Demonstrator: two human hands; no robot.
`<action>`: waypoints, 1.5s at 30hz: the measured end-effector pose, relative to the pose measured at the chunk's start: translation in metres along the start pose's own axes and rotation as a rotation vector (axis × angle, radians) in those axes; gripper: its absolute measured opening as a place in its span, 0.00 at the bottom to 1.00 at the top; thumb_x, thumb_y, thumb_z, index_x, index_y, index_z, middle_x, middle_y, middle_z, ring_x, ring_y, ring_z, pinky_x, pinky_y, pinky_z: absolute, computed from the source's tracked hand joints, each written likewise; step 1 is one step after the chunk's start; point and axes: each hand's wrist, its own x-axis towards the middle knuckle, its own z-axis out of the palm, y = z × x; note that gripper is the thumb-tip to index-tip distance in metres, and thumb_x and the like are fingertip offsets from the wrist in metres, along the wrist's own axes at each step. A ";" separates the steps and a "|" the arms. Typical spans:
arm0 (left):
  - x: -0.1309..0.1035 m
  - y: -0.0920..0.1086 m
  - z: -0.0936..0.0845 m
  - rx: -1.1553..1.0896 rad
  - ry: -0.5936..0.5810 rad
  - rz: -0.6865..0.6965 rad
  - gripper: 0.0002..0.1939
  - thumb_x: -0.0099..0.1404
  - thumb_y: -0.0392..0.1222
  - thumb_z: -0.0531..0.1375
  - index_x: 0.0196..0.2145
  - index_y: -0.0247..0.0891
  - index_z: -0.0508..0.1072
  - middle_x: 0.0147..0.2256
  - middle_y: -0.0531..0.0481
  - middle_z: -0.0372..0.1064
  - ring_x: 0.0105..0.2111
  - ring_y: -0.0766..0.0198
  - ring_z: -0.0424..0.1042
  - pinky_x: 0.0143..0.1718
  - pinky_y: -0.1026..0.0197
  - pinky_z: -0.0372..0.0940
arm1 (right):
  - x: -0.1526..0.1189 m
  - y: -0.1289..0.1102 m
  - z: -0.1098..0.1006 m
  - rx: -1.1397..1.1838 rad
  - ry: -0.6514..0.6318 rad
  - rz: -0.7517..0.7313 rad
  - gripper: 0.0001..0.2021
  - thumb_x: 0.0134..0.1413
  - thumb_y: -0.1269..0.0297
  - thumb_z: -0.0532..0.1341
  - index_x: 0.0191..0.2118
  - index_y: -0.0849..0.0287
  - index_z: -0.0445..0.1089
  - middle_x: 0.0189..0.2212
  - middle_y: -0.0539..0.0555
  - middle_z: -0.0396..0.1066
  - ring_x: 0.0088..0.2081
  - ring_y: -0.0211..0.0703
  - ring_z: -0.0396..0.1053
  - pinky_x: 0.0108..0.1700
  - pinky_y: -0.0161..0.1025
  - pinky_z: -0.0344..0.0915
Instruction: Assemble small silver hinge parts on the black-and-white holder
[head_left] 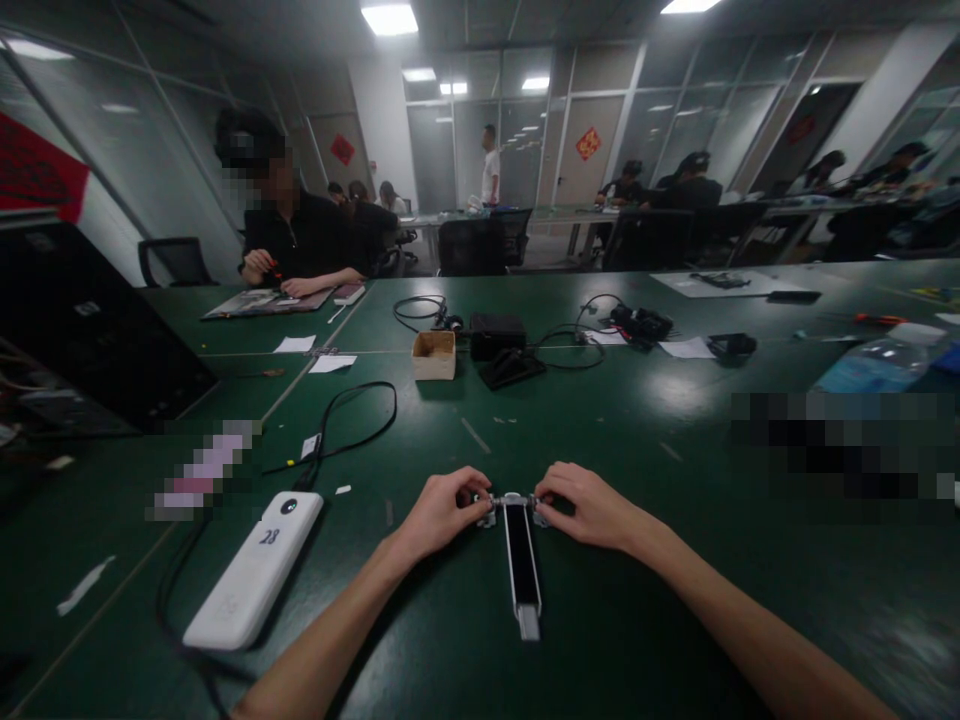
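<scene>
A narrow device with a black face and silver edges (523, 560) lies on the green table, its light grey end toward me. Small metal parts stick out on both sides of its far end. My left hand (450, 508) pinches the metal part on the left between thumb and fingers. On the opposite side, my right hand (576, 503) has its thumb and fingers closed on the matching metal part. Both forearms reach in from the bottom of the view.
Left of my arm lies a white power bank (255, 570) with a black cable. Farther off are an open cardboard box (434, 357), a black box (496, 336) and tangled cables. A bottle (877, 362) lies at right. A person (300, 240) sits across the table.
</scene>
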 end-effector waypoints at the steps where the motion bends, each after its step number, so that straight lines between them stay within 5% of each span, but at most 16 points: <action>1: 0.000 0.000 0.000 0.003 0.002 0.000 0.09 0.57 0.38 0.61 0.37 0.36 0.72 0.31 0.53 0.74 0.26 0.68 0.67 0.29 0.67 0.61 | 0.000 0.000 0.000 0.001 -0.002 0.001 0.08 0.58 0.63 0.55 0.37 0.60 0.70 0.33 0.54 0.69 0.35 0.41 0.65 0.37 0.40 0.63; 8: 0.001 -0.003 0.002 -0.093 0.020 0.022 0.13 0.54 0.34 0.60 0.39 0.36 0.70 0.32 0.53 0.74 0.24 0.69 0.65 0.27 0.67 0.61 | 0.000 0.000 -0.001 -0.001 -0.002 0.004 0.08 0.58 0.63 0.56 0.37 0.60 0.70 0.34 0.54 0.69 0.35 0.41 0.65 0.37 0.39 0.63; 15: -0.001 -0.003 0.006 0.075 0.041 0.091 0.17 0.54 0.26 0.53 0.40 0.37 0.70 0.32 0.53 0.74 0.27 0.67 0.69 0.31 0.65 0.62 | 0.000 -0.002 -0.002 -0.004 -0.015 0.013 0.08 0.58 0.64 0.56 0.37 0.60 0.70 0.34 0.54 0.69 0.35 0.41 0.65 0.37 0.39 0.63; 30: -0.001 -0.005 0.011 -0.028 0.241 0.080 0.15 0.55 0.26 0.51 0.39 0.36 0.70 0.30 0.54 0.73 0.27 0.68 0.70 0.31 0.66 0.62 | 0.000 0.001 -0.002 -0.010 -0.004 0.015 0.07 0.57 0.63 0.57 0.38 0.59 0.70 0.34 0.53 0.69 0.36 0.41 0.66 0.39 0.39 0.63; 37: -0.001 -0.005 0.011 -0.039 0.166 0.083 0.15 0.56 0.28 0.52 0.40 0.36 0.71 0.29 0.53 0.74 0.26 0.67 0.69 0.29 0.65 0.61 | 0.002 -0.001 -0.013 -0.059 0.067 0.007 0.07 0.57 0.64 0.56 0.38 0.60 0.69 0.33 0.55 0.70 0.35 0.42 0.66 0.38 0.40 0.63; 41: -0.002 -0.002 0.011 -0.187 0.279 0.095 0.12 0.56 0.30 0.52 0.37 0.35 0.71 0.25 0.53 0.71 0.25 0.67 0.68 0.28 0.66 0.60 | 0.004 -0.023 -0.020 -0.062 0.130 0.093 0.07 0.59 0.66 0.54 0.37 0.60 0.68 0.31 0.54 0.69 0.34 0.41 0.66 0.37 0.40 0.63; 45: 0.001 -0.006 0.011 -0.194 0.312 0.092 0.11 0.56 0.32 0.52 0.36 0.34 0.71 0.25 0.53 0.70 0.25 0.67 0.68 0.28 0.66 0.60 | 0.006 -0.074 -0.006 -0.072 -0.040 0.195 0.10 0.58 0.57 0.55 0.38 0.57 0.65 0.31 0.53 0.69 0.32 0.42 0.66 0.35 0.39 0.64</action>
